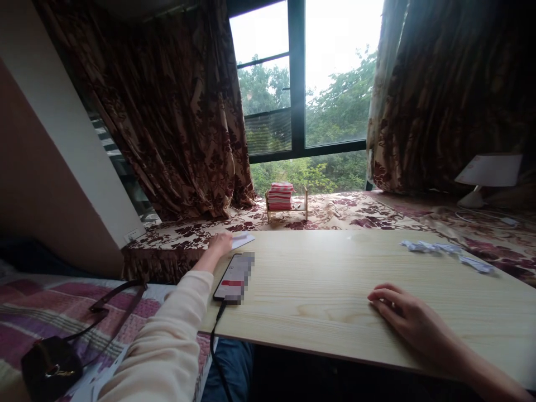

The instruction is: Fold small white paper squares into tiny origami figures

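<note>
My left hand (pixel 218 244) reaches to the far left corner of the pale wooden table (pixel 335 290) and is closed on a small white sheet of paper (pixel 243 240). A phone (pixel 234 277) with a lit screen lies on the table just beside my left forearm, with a black cable running off the near edge. My right hand (pixel 404 312) rests palm down on the table at the near right, fingers stretched flat, holding nothing.
Crumpled white paper scraps (pixel 444 251) lie at the table's far right. A small wooden rack with folded red-and-white cloth (pixel 281 196) stands on the floral window seat. A lamp (pixel 488 176) is at the right. A black bag (pixel 50 365) sits on the blanket at the left.
</note>
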Tool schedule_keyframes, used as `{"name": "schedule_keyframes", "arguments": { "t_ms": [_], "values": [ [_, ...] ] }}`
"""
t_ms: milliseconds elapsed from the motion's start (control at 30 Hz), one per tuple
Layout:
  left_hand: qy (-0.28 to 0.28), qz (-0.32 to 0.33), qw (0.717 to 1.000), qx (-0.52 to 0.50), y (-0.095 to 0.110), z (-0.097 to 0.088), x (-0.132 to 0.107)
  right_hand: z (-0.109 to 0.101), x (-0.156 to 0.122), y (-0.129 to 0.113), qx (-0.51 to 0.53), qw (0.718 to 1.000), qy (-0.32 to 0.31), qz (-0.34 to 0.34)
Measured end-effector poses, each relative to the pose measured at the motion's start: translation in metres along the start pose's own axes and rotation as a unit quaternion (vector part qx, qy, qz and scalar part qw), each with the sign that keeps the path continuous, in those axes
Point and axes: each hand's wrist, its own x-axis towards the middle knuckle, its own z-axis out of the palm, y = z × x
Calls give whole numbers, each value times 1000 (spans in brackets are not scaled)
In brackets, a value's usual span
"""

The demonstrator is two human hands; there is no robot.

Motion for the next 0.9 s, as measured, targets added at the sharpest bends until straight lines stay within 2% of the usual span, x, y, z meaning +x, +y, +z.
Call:
{"name": "schedule_keyframes", "arguments": {
  "t_ms": [100, 167, 233, 300, 400, 433, 500, 633, 767, 900],
  "values": [
    [21, 6, 989, -147, 41, -8, -11, -2, 0, 0, 28, 1000, 4, 11],
    [6, 18, 968, -251, 80, 8, -29, -4, 2, -1, 71, 996, 24, 38],
    [-27, 31, 934, -354, 122, 42, -58, -5, 8, -6, 142, 986, 55, 72],
    [-69, 36, 893, -444, 160, 86, -92, -5, 16, -12, 224, 968, 74, 85],
    [-124, 30, 834, -537, 197, 145, -133, -2, 27, -22, 309, 943, 99, 81],
    [-135, 28, 817, -560, 203, 158, -142, 0, 30, -25, 333, 934, 102, 81],
    [-158, 32, 788, -594, 207, 172, -153, 2, 33, -28, 393, 909, 112, 78],
    [-191, 51, 751, -631, 199, 173, -154, 5, 31, -32, 405, 904, 120, 61],
    [-164, 45, 761, -626, 195, 174, -152, 4, 25, -37, 417, 900, 113, 56],
    [-149, 38, 775, -613, 194, 174, -155, 2, 22, -43, 435, 896, 78, 44]
  ]
}}
